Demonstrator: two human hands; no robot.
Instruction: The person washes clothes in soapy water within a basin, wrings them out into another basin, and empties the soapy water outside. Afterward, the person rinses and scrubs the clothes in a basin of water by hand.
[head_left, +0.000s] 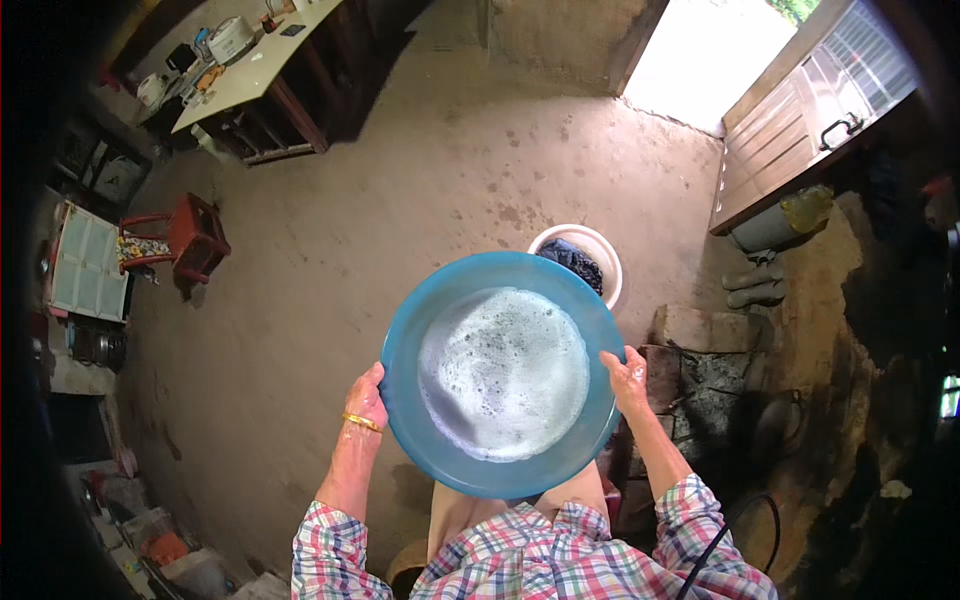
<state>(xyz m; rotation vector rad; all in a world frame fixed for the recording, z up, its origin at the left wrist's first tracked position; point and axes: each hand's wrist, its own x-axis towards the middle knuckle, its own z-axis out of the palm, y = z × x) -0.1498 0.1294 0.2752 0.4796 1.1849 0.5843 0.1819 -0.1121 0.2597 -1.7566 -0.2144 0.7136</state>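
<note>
A round blue plastic basin is held in front of my body, above my legs. Soapy water with white foam covers its bottom. My left hand grips the left rim, and a gold-coloured bangle circles that wrist. On the opposite side my right hand clasps the rim, its thumb over the top edge. Both hands look wet. Beyond the basin, partly hidden by it, a white basin stands on the floor with dark wet cloth inside.
A brick hearth with ash lies close on my right, boots beyond it. The open door and bright doorway are at upper right. A red stool stands left; a counter with a rice cooker is at upper left.
</note>
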